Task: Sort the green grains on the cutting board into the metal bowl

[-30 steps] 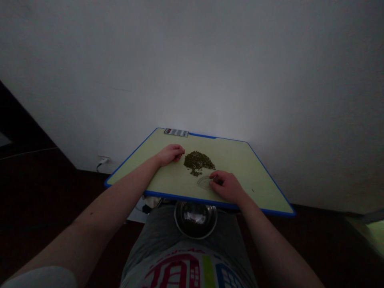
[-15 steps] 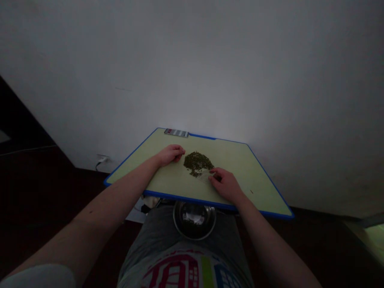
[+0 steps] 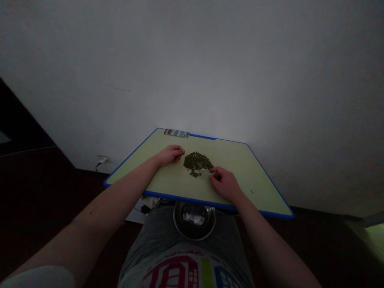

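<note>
Green bits [image 3: 196, 161], small like beans, sit in a pile near the middle of a pale yellow table [image 3: 240, 164] with a blue edge. On a clock laid around the pile, with twelve toward the wall [image 3: 192, 72], the person's left hand [image 3: 169, 155] is between nine and ten. Its fingers are curled in and the tips are close together, just beside the pile. It is too dark and small to tell if they hold anything.

The right hand [image 3: 225, 183] is at four o'clock. Its fingers are bent, with the thumb and first finger nearly closed on the edge of a thin clear piece [image 3: 205, 173]. That piece is at five o'clock, by the near side of the pile. It is hard to see whether it touches the bits.

At eleven o'clock, a phone [image 3: 176, 133] lies flat by the far edge of the table. At six o'clock, a shiny metal bowl [image 3: 195, 238] sits on the person's lap. A tiny brown speck [image 3: 252, 191] lies out at four o'clock, past the right hand.
</note>
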A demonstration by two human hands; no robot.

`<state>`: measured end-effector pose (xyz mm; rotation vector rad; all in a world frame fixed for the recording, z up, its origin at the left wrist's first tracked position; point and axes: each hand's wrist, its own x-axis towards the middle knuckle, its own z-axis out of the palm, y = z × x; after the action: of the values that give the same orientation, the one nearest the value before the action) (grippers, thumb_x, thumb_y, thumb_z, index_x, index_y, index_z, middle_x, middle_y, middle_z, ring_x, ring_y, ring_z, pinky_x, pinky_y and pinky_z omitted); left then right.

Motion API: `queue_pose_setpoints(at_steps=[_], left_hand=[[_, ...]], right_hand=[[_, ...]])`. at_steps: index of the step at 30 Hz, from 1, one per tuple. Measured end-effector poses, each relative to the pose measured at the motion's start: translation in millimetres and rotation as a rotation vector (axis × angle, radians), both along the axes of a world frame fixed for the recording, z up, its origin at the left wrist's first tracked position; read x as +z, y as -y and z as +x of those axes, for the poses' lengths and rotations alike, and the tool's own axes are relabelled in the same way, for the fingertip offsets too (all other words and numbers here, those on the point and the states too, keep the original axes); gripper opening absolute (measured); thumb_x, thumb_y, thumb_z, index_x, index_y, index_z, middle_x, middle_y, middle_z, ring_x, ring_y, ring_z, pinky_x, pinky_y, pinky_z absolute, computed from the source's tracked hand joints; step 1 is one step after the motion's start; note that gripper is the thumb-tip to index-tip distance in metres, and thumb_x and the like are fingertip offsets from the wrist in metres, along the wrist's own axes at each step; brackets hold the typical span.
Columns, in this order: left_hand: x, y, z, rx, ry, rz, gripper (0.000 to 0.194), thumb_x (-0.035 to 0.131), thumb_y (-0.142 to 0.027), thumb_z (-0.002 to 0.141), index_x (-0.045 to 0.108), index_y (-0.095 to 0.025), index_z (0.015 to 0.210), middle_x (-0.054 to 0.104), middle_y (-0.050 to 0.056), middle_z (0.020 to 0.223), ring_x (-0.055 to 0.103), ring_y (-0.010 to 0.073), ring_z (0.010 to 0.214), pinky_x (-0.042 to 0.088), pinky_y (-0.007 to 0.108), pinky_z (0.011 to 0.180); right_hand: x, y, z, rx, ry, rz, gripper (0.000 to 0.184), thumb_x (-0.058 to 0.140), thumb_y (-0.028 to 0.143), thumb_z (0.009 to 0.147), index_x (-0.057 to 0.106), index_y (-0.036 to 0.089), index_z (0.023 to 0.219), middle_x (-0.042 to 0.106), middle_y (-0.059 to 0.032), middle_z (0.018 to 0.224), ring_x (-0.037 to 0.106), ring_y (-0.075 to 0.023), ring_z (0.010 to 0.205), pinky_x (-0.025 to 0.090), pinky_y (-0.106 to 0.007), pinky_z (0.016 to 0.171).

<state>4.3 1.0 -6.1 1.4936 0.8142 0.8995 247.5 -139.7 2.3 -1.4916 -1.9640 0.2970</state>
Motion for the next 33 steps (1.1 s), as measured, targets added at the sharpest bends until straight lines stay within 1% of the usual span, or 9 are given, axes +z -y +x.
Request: queue_pose_setpoints(at_steps=[4, 10, 16, 22, 33], left_hand=[[0.2, 0.5, 0.6, 0.002, 0.004, -0.003, 0.018, 0.061, -0.029, 0.068, 0.052, -0.014, 0.067, 0.047, -0.004, 0.046, 0.041, 0.0057, 0.038, 0.027, 0.020, 0.038], [0.5, 0.6, 1.0, 0.009, -0.001, -0.008, 0.018, 0.061, -0.028, 0.067, 0.052, -0.013, 0.066, 0.047, -0.004, 0.046, 0.041, 0.0053, 0.038, 0.027, 0.020, 0.039], [0.6, 0.8, 1.4, -0.005, 0.024, -0.016, 0.019, 0.062, -0.028, 0.067, 0.051, -0.013, 0.065, 0.046, -0.004, 0.046, 0.041, 0.0052, 0.038, 0.027, 0.019, 0.038], [1.0, 1.4, 2.2, 0.001, 0.023, -0.012, 0.018, 0.062, -0.028, 0.067, 0.052, -0.013, 0.066, 0.046, -0.004, 0.046, 0.041, 0.0053, 0.038, 0.027, 0.020, 0.038], [0.9, 2.2, 1.1, 0.005, 0.012, -0.008, 0.016, 0.060, -0.027, 0.068, 0.052, -0.013, 0.066, 0.046, -0.004, 0.046, 0.041, 0.0056, 0.038, 0.026, 0.020, 0.037]], right_hand=[[-0.1, 0.3, -0.4, 0.041, -0.010, -0.014, 0.022, 0.049, 0.030, 0.078, 0.058, 0.019, 0.095, 0.058, 0.0020, 0.062, 0.050, -0.0110, 0.054, 0.037, -0.023, 0.056], [-0.6, -0.1, 1.1, 0.065, 0.000, -0.014, 0.023, 0.051, 0.029, 0.078, 0.058, 0.019, 0.097, 0.058, 0.0017, 0.063, 0.050, -0.0108, 0.056, 0.037, -0.023, 0.057], [-0.3, -0.2, 0.6, 0.122, 0.001, -0.037, 0.025, 0.051, 0.029, 0.079, 0.059, 0.018, 0.100, 0.056, 0.0017, 0.061, 0.048, -0.0103, 0.054, 0.036, -0.023, 0.056], [0.1, 1.9, -0.2, 0.153, -0.007, -0.032, 0.024, 0.051, 0.027, 0.078, 0.060, 0.018, 0.099, 0.055, 0.0023, 0.060, 0.047, -0.0099, 0.053, 0.036, -0.023, 0.055], [-1.1, 7.3, 3.7, 0.181, -0.019, -0.032, 0.019, 0.054, 0.022, 0.074, 0.059, 0.017, 0.092, 0.056, 0.0019, 0.061, 0.050, -0.0102, 0.055, 0.038, -0.022, 0.055]])
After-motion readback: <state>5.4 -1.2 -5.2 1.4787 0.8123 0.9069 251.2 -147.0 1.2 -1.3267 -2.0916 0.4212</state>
